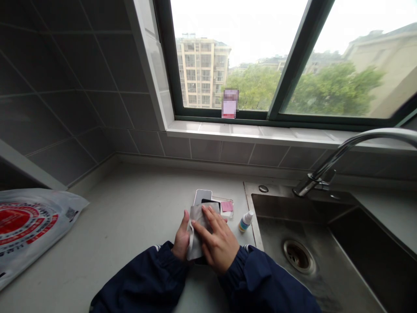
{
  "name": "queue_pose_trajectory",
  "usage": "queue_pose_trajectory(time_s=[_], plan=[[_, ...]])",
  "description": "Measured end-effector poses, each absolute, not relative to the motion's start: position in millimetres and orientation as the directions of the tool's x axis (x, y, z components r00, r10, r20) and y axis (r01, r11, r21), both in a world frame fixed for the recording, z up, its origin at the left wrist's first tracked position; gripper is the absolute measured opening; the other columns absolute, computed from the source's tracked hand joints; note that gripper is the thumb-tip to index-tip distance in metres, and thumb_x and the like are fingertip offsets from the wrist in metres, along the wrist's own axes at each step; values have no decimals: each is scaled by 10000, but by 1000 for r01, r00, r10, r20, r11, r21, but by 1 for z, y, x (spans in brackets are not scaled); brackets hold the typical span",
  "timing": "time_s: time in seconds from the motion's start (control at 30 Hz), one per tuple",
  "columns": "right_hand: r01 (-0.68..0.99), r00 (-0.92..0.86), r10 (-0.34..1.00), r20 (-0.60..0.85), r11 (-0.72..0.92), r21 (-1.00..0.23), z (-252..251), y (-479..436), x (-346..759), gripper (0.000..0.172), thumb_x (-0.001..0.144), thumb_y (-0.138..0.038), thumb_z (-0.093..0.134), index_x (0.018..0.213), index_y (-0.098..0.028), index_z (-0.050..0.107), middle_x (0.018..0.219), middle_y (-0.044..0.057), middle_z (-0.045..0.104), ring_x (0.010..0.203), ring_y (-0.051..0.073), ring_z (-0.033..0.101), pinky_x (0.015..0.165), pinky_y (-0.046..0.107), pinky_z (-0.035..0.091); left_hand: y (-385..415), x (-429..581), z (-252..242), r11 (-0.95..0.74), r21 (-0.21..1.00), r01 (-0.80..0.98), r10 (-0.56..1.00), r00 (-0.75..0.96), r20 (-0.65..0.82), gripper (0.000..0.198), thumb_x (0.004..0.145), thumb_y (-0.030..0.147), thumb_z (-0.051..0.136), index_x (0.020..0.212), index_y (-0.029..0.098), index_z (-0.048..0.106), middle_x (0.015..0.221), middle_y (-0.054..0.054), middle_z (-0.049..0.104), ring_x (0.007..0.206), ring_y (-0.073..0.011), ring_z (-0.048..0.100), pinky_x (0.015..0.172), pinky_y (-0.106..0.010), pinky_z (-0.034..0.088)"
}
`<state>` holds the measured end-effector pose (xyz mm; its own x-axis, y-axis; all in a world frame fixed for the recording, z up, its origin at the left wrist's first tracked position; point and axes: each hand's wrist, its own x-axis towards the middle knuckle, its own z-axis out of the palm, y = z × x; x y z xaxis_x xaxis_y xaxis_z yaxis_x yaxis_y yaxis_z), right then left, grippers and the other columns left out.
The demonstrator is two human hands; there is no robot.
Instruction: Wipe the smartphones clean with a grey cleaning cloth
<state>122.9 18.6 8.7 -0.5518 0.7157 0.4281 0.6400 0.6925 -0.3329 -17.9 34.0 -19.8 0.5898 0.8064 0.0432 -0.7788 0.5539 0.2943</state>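
Observation:
My left hand (181, 239) is closed around the edge of a dark flat device that looks like a phone (211, 201), its thumb up along the left side. A grey cloth (196, 241) lies over most of the device, so only black bits show at the top and bottom. On top of the cloth rests my right hand (220, 241), fingers stretched out and slightly apart, pressing down. Just beyond, a pale silver slab with rounded corners (202, 196) lies on the counter. Beside it, a pink square (227, 206) sits on a clear case (230, 214).
A small white-capped bottle (246, 221) stands right of my hands, near the steel sink (270, 243). The faucet (322, 167) arches over the sink. A printed plastic bag (42, 217) lies on the left of the white counter (137, 208). Behind runs a window sill (247, 130).

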Motion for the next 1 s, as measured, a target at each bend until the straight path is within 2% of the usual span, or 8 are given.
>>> queue_pose_trajectory(time_s=[0.1,0.27,0.33,0.5,0.63,0.77,1.0], plan=[[671,-539,741,401,665,-328,7,19,122,761,704,-70,544,1451,-156,426,1593,179,196,1452,386,218,1103,589,353,33,-17,-16,553,317,-770,798,599,64,828,892,712,229,1511,168,307,1500,-168,433,1447,-308,289,1199,-448,143],[730,-497,788,363,606,-316,6,16,120,583,867,-146,479,1445,-89,426,1571,214,244,1441,373,269,1096,566,379,33,-20,-12,565,362,-741,765,636,108,930,832,793,149,1508,176,316,1526,-148,403,1455,-312,270,1198,-461,127],[747,-504,799,329,594,-299,9,12,118,564,885,-190,496,1437,-87,437,1570,215,247,1438,386,268,1094,582,373,34,-22,-12,572,362,-736,756,644,115,970,809,816,127,1506,170,320,1535,-149,387,1462,-313,250,1200,-460,111],[732,-529,772,353,625,-271,17,5,115,665,876,-258,570,1476,-59,362,1596,213,140,1468,402,139,1112,598,333,35,-28,-14,601,346,-720,744,662,87,1003,787,840,117,1498,168,340,1540,-144,378,1479,-309,199,1203,-458,64],[658,-593,697,402,708,-258,11,10,116,729,922,-327,557,1512,-27,253,1604,212,78,1486,367,41,1139,568,306,31,-25,-14,639,325,-697,730,683,26,967,776,852,191,1508,234,319,1540,-100,391,1487,-301,175,1203,-466,37],[656,-611,690,388,716,-238,-3,16,118,869,899,-468,595,1527,-17,197,1598,222,93,1485,373,44,1143,569,292,28,-21,-12,629,324,-707,746,666,7,945,784,844,202,1507,248,320,1529,-95,411,1483,-299,191,1205,-470,33],[704,-574,707,413,684,-193,-1,22,123,873,923,-555,514,1546,-58,156,1606,188,96,1488,356,67,1155,549,272,31,-12,-15,529,339,-778,807,585,83,858,860,762,170,1490,213,365,1543,-84,391,1499,-246,125,1216,-396,11]])
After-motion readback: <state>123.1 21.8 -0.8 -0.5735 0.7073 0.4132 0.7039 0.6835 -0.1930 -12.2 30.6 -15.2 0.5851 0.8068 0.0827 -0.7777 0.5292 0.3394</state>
